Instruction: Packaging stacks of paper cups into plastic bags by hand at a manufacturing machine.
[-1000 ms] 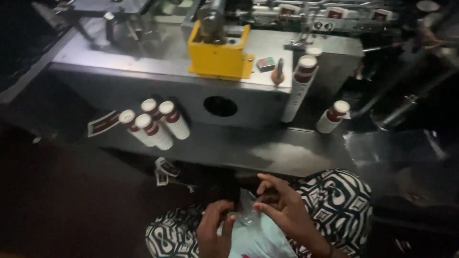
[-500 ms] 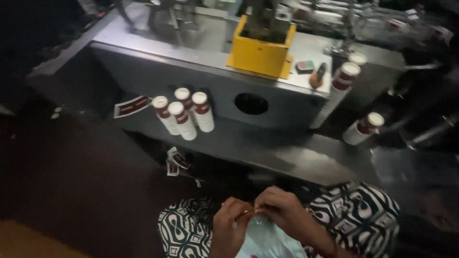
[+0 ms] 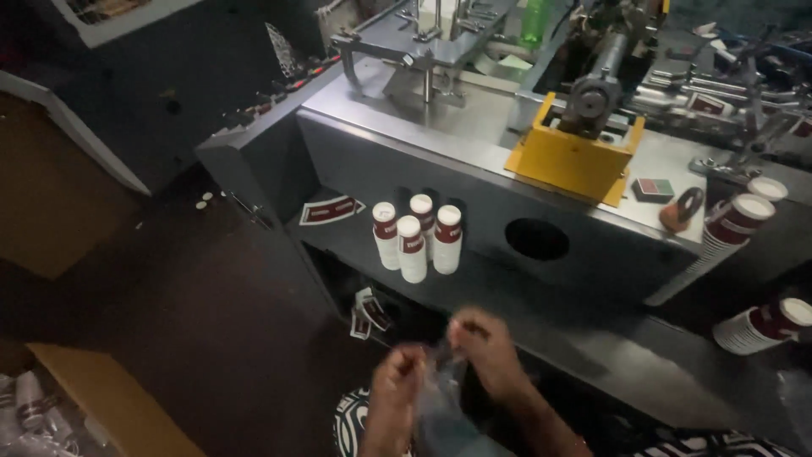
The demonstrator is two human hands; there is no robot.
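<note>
1. Four stacks of paper cups (image 3: 416,235) are stood together on the grey machine's ledge (image 3: 507,296).
2. A yellow housing (image 3: 575,161) is mounted above.
3. More cup stacks (image 3: 734,224) are leant at right.

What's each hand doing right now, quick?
Left hand: closed, pinching the clear plastic bag.
Right hand: closed, pinching the same bag's top edge.

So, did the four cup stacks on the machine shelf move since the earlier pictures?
No. The four cup stacks stand in the same cluster, left of the round hole, as before; only the head camera shifted.
</note>
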